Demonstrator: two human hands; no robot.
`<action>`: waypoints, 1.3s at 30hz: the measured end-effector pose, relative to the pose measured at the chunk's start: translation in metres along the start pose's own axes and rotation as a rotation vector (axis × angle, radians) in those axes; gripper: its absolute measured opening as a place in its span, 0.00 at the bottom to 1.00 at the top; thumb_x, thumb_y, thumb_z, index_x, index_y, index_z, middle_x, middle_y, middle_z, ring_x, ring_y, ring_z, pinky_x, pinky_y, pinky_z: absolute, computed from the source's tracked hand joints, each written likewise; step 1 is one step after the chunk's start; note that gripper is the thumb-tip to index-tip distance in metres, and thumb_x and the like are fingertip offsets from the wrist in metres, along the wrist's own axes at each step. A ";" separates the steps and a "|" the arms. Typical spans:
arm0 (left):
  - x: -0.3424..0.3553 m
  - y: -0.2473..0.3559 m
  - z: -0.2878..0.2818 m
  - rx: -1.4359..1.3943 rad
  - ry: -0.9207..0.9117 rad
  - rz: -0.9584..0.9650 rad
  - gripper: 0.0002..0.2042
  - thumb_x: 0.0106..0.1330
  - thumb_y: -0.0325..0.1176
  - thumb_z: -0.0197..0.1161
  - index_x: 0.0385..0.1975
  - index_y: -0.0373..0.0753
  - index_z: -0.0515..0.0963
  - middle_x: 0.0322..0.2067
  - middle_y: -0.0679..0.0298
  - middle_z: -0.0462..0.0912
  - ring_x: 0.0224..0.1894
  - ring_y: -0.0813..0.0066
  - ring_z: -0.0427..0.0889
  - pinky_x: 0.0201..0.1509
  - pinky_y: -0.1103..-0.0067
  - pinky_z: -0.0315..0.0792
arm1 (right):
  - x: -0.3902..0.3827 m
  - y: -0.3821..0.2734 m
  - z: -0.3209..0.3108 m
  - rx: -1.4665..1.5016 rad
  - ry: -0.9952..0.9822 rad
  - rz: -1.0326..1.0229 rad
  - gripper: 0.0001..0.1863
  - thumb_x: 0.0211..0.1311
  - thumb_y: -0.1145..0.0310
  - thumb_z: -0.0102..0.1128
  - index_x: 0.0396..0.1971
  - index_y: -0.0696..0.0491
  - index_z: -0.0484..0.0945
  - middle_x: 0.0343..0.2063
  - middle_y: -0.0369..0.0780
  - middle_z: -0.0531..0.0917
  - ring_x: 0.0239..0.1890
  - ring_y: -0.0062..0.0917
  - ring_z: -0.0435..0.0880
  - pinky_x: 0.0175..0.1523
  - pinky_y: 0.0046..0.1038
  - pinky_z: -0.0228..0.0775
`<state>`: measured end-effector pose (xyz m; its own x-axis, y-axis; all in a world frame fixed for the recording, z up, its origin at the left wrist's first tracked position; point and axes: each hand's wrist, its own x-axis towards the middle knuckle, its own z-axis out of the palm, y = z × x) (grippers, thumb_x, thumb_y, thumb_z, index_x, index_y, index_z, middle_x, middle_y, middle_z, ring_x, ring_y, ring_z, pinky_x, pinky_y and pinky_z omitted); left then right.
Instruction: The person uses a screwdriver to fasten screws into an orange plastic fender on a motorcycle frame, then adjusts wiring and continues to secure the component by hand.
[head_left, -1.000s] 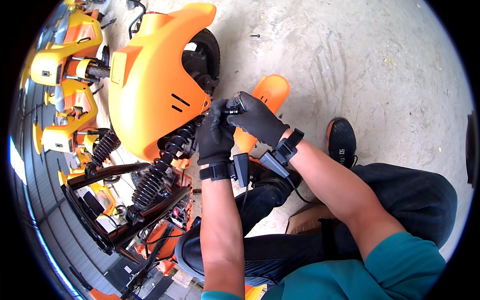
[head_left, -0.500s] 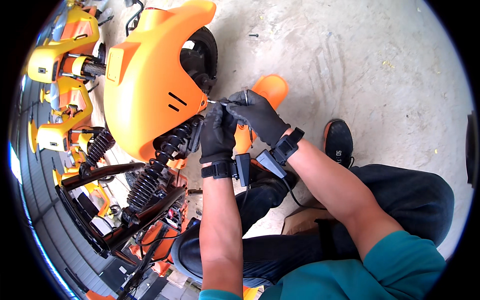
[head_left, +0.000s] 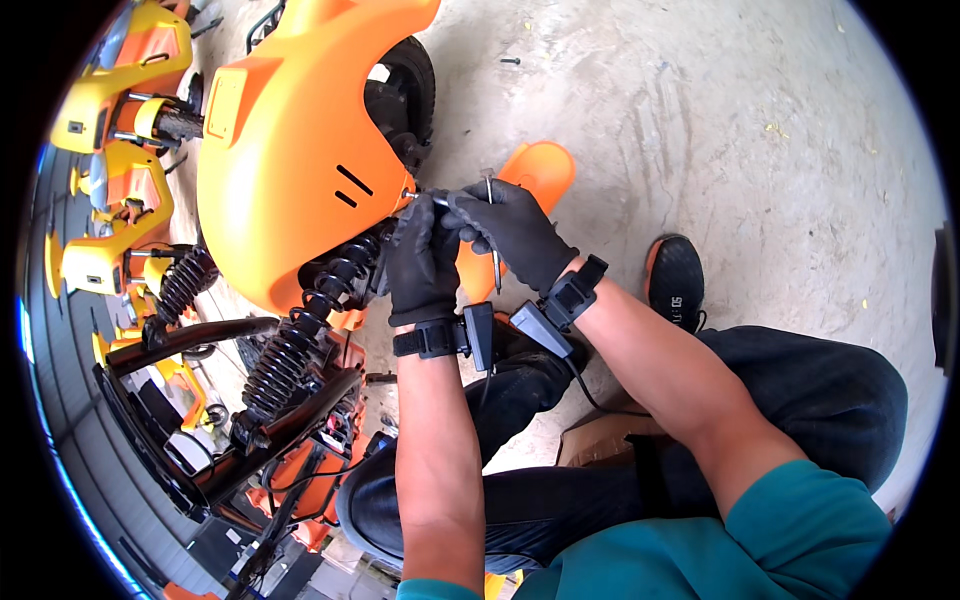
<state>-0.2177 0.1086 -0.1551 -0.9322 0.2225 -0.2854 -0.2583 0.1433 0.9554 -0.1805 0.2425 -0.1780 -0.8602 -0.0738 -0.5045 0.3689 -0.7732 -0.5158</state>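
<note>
Orange plastic, head view: large body cover (head_left: pixel 290 150) at left of the work area, two dark slots near its right-hand corner. Small bright metal fastener (head_left: pixel 410 195) sits at that corner, just beyond the left fingertips.

Right hand (head_left: pixel 515 232), dark glove: closed around a T-handled metal tool (head_left: pixel 497 270). Crossbar shows above and below the fist; shaft points left, toward the cover's corner.

Left hand (head_left: pixel 422 262), same glove type: fingers curled near the shaft's far end, almost meeting the right fingertips. Whether it grips the shaft or only steadies it: cannot tell, contact hidden by the fingers. Both wrists carry a black strap with a small grey box.

Wheel (head_left: pixel 417 85), black, partly under the cover's upper right edge. Black coil spring (head_left: pixel 275 370) below the cover's lower edge, beside dark frame tubes (head_left: pixel 300 425).

Concrete floor (head_left: pixel 780 230): curved orange piece (head_left: pixel 545 172) behind the right hand; one small dark bolt (head_left: pixel 511 61) well apart from it, farther out. Dark shoe (head_left: pixel 675 285) right of both hands.
</note>
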 end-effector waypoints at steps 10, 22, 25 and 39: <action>0.001 0.004 0.007 -0.438 0.102 -0.320 0.11 0.66 0.38 0.52 0.41 0.38 0.72 0.32 0.64 0.78 0.37 0.72 0.77 0.41 0.78 0.72 | 0.004 0.007 0.010 -0.523 0.098 -0.612 0.08 0.57 0.69 0.57 0.33 0.55 0.70 0.25 0.34 0.77 0.23 0.11 0.71 0.26 0.15 0.64; 0.011 -0.006 -0.008 -0.594 -0.047 -0.354 0.09 0.64 0.28 0.54 0.42 0.34 0.74 0.34 0.65 0.79 0.35 0.75 0.78 0.39 0.79 0.72 | -0.009 -0.022 -0.003 -0.087 -0.187 0.205 0.20 0.64 0.47 0.44 0.29 0.50 0.73 0.19 0.33 0.78 0.13 0.11 0.67 0.17 0.15 0.57; 0.005 -0.001 -0.003 0.334 -0.060 0.012 0.09 0.64 0.28 0.54 0.41 0.35 0.75 0.36 0.62 0.79 0.36 0.74 0.78 0.40 0.79 0.72 | -0.008 -0.018 -0.005 -0.057 -0.233 0.159 0.13 0.62 0.57 0.51 0.32 0.52 0.72 0.20 0.33 0.77 0.16 0.09 0.67 0.21 0.14 0.59; 0.012 -0.022 -0.021 -0.205 -0.149 -0.171 0.17 0.63 0.38 0.53 0.45 0.32 0.70 0.38 0.58 0.76 0.38 0.68 0.76 0.41 0.75 0.71 | -0.008 -0.015 -0.008 -0.104 -0.243 0.244 0.17 0.64 0.53 0.49 0.32 0.53 0.73 0.24 0.36 0.79 0.18 0.10 0.69 0.21 0.14 0.61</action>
<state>-0.2287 0.0882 -0.1783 -0.8274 0.3529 -0.4369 -0.4680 -0.0031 0.8837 -0.1769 0.2599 -0.1715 -0.7966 -0.4057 -0.4481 0.5966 -0.6470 -0.4748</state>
